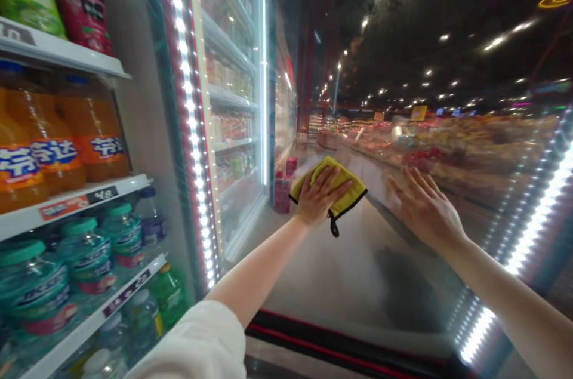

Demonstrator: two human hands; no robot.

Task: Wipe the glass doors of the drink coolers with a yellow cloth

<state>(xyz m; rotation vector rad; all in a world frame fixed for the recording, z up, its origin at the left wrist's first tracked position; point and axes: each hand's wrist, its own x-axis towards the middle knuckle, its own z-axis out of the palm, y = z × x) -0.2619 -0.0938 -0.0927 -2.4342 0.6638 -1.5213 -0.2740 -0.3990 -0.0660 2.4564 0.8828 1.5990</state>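
Note:
A yellow cleaning cloth [351,187] with black edging and a small hanging loop is pressed against the inside of a glass door [358,259]. My left hand [320,193] lies over it, fingers spread across the fabric, holding it to the glass. To the right, my right hand [425,203] is open, its fingers stretched out and palm toward the same pane. It holds nothing; whether the palm touches the glass I cannot tell.
Drink shelves stand close on the left, with orange soda bottles [101,134], teal-capped bottles [85,253] and a green bottle [169,295]. Bright light strips [190,98] run up the door's side. A black-and-red bottom frame [331,346] crosses below. Blurred store displays [470,146] appear through the glass.

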